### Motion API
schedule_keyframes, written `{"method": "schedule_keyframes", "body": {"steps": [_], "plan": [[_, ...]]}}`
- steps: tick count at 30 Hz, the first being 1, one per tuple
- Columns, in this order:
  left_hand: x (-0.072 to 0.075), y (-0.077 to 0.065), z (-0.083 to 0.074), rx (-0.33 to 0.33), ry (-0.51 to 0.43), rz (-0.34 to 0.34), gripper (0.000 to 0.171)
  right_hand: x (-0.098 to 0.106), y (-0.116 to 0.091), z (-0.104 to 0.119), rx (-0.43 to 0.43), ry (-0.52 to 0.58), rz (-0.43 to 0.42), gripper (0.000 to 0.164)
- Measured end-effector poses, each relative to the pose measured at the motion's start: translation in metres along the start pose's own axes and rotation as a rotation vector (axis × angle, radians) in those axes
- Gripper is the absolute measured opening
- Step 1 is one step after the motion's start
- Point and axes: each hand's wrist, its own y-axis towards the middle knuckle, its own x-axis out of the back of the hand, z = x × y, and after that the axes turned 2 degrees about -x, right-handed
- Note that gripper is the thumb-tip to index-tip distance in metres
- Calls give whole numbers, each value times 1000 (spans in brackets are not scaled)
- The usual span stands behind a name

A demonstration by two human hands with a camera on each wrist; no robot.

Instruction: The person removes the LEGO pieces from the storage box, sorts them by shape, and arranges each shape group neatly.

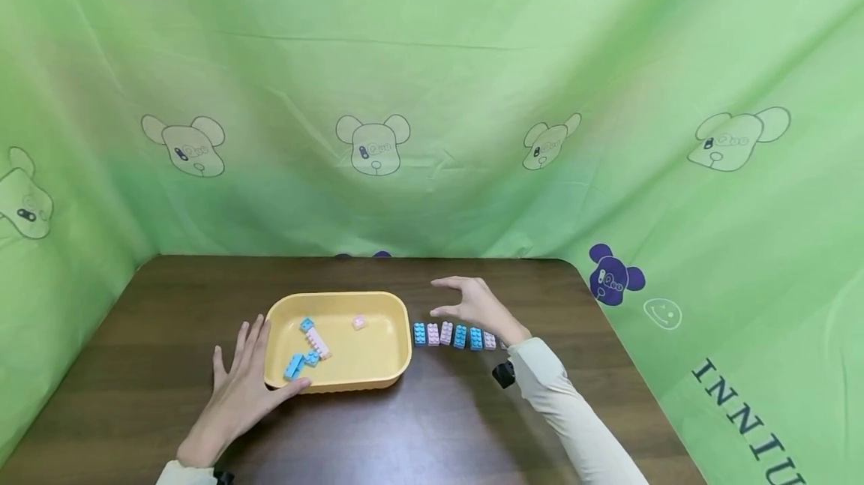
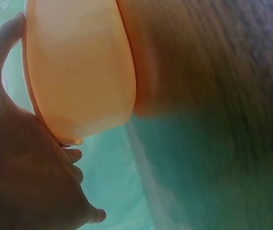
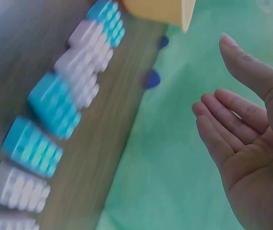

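My left hand rests against the left end of a yellow plastic tub, its fingers along the side and the thumb at the front rim. Inside the tub lie several blue and pink toy building bricks, among them a long pink brick, a blue brick and a small pink brick. Above a row of blue and pink bricks to the right of the tub, my right hand hovers with thumb and fingers apart, holding nothing. In the right wrist view, the row's blue brick stands studs sideways in the picture.
The brown wooden table carries the tub and the brick row. A green curtain printed with bear heads hangs behind the table and along both sides. Part of the row's right end is hidden by my right wrist.
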Motion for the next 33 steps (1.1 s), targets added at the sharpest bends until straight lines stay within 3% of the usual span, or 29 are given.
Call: {"method": "schedule_keyframes", "body": {"steps": [16,33], "plan": [[1,-2,0,2,7,-3,125,-40,30,45,119,53,87,49],[2,1,2,10,1,0,126,-71,54,79,100,105,198,46]]}}
